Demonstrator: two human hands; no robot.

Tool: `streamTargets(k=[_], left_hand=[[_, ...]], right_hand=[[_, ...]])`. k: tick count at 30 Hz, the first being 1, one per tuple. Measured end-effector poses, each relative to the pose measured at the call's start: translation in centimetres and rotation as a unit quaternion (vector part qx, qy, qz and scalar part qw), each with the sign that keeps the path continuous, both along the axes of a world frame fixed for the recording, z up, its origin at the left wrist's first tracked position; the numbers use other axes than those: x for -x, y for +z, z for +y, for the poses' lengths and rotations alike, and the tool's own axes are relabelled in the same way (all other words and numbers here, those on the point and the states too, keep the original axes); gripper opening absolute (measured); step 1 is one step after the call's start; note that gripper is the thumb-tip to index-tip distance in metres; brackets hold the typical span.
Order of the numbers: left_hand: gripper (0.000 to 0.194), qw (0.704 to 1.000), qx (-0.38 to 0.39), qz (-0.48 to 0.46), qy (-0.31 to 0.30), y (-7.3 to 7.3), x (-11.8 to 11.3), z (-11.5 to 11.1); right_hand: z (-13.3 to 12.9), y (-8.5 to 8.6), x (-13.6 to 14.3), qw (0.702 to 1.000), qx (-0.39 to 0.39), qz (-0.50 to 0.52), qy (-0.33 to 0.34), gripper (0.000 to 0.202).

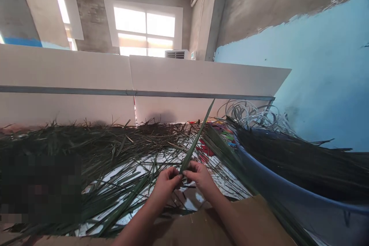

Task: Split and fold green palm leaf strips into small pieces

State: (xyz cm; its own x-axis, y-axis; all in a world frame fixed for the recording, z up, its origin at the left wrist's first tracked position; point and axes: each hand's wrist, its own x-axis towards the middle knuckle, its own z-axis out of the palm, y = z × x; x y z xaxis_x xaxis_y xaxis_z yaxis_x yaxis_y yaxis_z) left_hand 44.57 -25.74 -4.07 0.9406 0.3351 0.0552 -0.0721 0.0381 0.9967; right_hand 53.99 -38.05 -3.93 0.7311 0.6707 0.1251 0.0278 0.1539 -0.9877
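Note:
A long, flat green leaf (195, 142) slants up and to the right from between my two hands, its pointed tip reaching toward the white panel. My left hand (167, 180) pinches the leaf's lower end between thumb and fingers. Close beside it, my right hand (198, 177) pinches the same end, the thumbs nearly meeting. Loose cut leaf strips (127, 196) lie below and to the left of my hands, over a white surface. The part of the leaf inside my fingers is hidden.
At the right stands a large blue tub (268, 173) heaped with dark leaves (300, 157). Coiled pale straps (245, 111) lie behind it. A white panel (178, 73) with a grey rail (173, 94) crosses the back. Brown cardboard (245, 215) lies close in front.

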Motion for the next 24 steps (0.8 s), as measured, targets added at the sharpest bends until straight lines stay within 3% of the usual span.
streamTargets(k=[5,10,13,15,17,19,24], left_hand=[[0.030,0.997,-0.045,0.036,-0.045,1.5,0.8,1.1],[0.023,0.986,-0.105,0.095,-0.086,3.2,2.3,4.6],[0.026,0.990,-0.096,0.097,-0.034,3.2,2.6,7.0],[0.031,0.997,-0.013,0.051,0.051,3.0,2.5,7.8],[0.038,0.986,0.109,-0.021,0.121,2.9,2.2,7.5],[0.041,0.971,0.190,-0.065,0.130,2.7,1.8,6.1],[0.044,0.987,0.153,-0.034,0.047,2.0,0.9,1.3]], right_hand=[[-0.7,1.0,-0.6,0.995,-0.065,0.072,-0.036,0.031],[-2.3,2.3,-2.2,0.968,-0.162,0.137,-0.131,0.039],[-2.6,2.3,-2.8,0.964,-0.168,0.125,-0.163,0.038],[-2.6,2.0,-3.0,0.961,-0.175,0.124,-0.175,0.037],[-2.4,1.8,-3.1,0.952,-0.195,0.140,-0.191,0.037],[-2.2,1.6,-2.9,0.941,-0.218,0.164,-0.200,0.038],[-1.3,1.0,-1.2,0.952,-0.196,0.189,-0.142,0.038]])
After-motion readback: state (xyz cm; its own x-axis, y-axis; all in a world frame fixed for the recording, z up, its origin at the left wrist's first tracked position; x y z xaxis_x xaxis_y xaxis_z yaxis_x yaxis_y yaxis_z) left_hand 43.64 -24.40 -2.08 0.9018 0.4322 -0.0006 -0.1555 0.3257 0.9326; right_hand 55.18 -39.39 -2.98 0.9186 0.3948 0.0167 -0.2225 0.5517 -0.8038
